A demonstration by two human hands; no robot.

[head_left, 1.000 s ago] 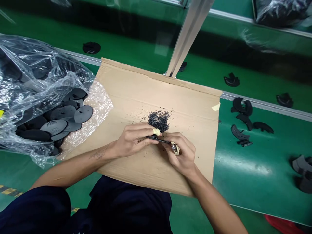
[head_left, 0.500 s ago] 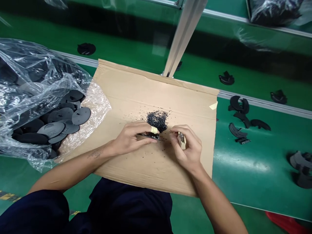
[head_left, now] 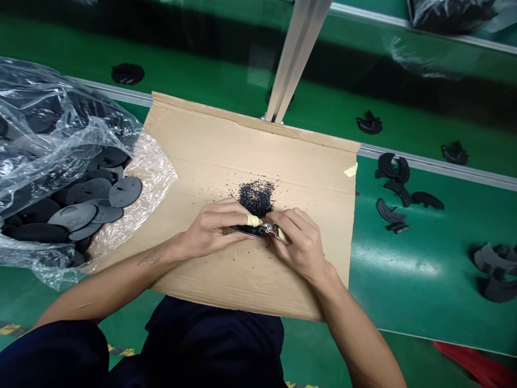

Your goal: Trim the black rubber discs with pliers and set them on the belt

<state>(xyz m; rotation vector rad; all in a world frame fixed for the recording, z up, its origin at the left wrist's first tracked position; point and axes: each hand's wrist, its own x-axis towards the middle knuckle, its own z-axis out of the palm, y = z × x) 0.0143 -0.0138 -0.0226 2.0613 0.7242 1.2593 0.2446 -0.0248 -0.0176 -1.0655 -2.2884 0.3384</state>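
My left hand [head_left: 216,226] is closed on a black plastic part [head_left: 249,230], seen almost edge-on and partly covered by the fingers. Yellow tape wraps one fingertip of that hand. In my right hand [head_left: 301,242] is a pair of nippers [head_left: 270,228] with a metal head and pale handles, mostly hidden by the fingers. The metal jaws meet the right end of the black part; whether they are closed on it I cannot tell. Just beyond both hands lies a heap of small black scraps [head_left: 257,197] on a cardboard sheet [head_left: 194,280].
On the left, a clear plastic bag [head_left: 76,143] spills black discs [head_left: 125,192] onto the cardboard. Curved black pieces [head_left: 428,200] lie on the green table [head_left: 399,291] at right, with stacked ones [head_left: 498,269] farther right. A metal post [head_left: 297,59] rises behind the cardboard.
My right hand has moved left with the nippers, bringing their jaws to the black part in my left hand. The whole view has shifted slightly.
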